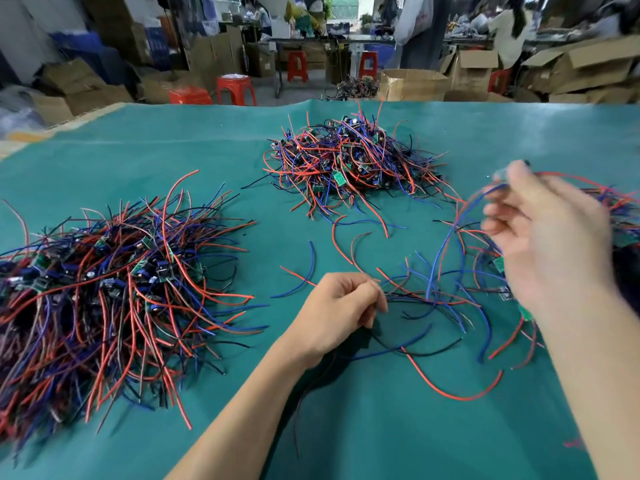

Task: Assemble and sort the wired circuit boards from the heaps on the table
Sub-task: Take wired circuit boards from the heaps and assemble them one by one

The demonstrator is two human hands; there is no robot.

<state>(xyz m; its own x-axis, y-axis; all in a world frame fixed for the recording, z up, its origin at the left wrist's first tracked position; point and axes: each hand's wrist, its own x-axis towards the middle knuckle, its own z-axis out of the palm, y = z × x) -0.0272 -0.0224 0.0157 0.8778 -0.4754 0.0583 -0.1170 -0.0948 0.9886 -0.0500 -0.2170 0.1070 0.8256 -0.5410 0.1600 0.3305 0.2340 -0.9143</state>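
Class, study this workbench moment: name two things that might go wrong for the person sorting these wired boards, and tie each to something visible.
1. The raised right hand lifts wires that trail into the loose wires on the green mat; pulling may drag others along or tangle them.
2. The left hand is closed over thin wires near those strands, so a tug from either side could strain a joint on a board.

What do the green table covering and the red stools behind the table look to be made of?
Table covering: probably a soft matte rubber or vinyl mat; it ripples at the far edge and shows no glare. Red stools: likely moulded plastic, with a uniform colour and a faint sheen on the seat.
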